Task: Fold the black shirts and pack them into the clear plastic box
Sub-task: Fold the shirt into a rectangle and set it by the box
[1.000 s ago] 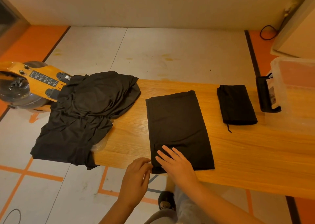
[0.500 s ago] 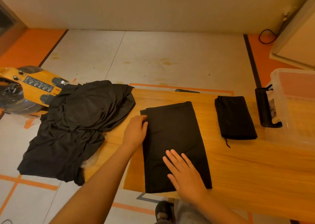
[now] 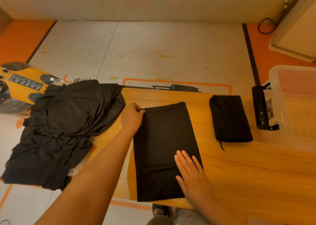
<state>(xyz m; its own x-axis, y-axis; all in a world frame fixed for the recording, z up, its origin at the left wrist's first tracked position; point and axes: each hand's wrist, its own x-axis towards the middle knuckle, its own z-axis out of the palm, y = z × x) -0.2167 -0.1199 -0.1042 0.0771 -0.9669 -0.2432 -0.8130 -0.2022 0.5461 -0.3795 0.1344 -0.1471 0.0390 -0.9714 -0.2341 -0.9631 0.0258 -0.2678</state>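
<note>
Head view: left hand (image 3: 132, 118) pinches the limp shirt's (image 3: 164, 147) far corner; right hand (image 3: 191, 171), fingers straight, presses it flat.

The clear plastic box (image 3: 294, 115) at the table's (image 3: 239, 173) right end runs off the picture's right edge. The pile of unfolded shirts (image 3: 68, 125) hides the table's left end and part of a yellow machine (image 3: 20, 91), whose label print is too small to read.

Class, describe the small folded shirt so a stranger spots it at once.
Start at the wooden table. At its right end stands a clear plastic box; left of it lies the small folded shirt. It is the smallest black bundle, trailing a thin string.
</note>
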